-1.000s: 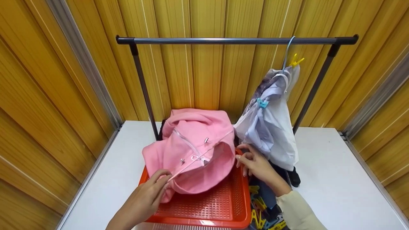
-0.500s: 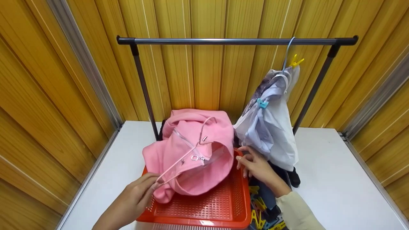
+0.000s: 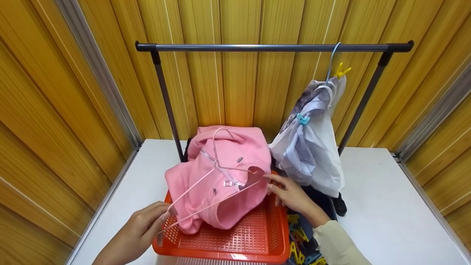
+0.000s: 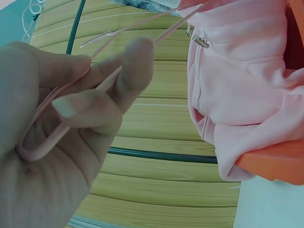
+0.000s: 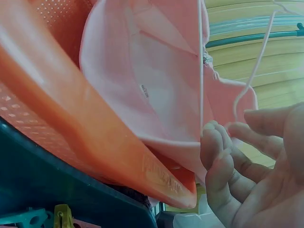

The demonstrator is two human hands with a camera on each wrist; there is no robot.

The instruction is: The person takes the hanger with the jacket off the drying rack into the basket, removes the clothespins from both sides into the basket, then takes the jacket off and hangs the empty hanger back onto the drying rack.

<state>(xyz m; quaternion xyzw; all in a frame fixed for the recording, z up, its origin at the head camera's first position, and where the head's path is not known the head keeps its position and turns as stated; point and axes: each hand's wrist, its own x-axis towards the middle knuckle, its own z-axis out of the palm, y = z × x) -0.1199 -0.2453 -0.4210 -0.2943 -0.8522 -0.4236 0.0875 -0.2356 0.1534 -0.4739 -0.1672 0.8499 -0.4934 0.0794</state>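
My left hand (image 3: 134,228) grips one end of a thin pale-pink clothes hanger (image 3: 193,187); in the left wrist view its rounded end (image 4: 35,154) lies inside the curled fingers. The hanger slants over a pink zip-up sweatshirt (image 3: 239,147), its hook toward the rack. My right hand (image 3: 294,195) has its fingertips at the hanger's other end, by the sweatshirt's open neck. In the right wrist view those fingers (image 5: 216,152) are loosely bent, right at the hanger's bar (image 5: 200,71), with the thumb apart from them. The sweatshirt lies in a red basket (image 3: 235,256).
A metal clothes rack (image 3: 235,48) stands behind the basket. At its right hang white and lilac clothes (image 3: 320,158) with a blue clothespin (image 3: 302,118) and a yellow one (image 3: 341,70). Several clothespins (image 3: 298,254) lie in a dark bin beside the basket, on a white table (image 3: 382,206).
My left hand has moved left and toward me, drawing the hanger with it, and the hook has come into view. My right hand has shifted slightly left to the hanger's other end.
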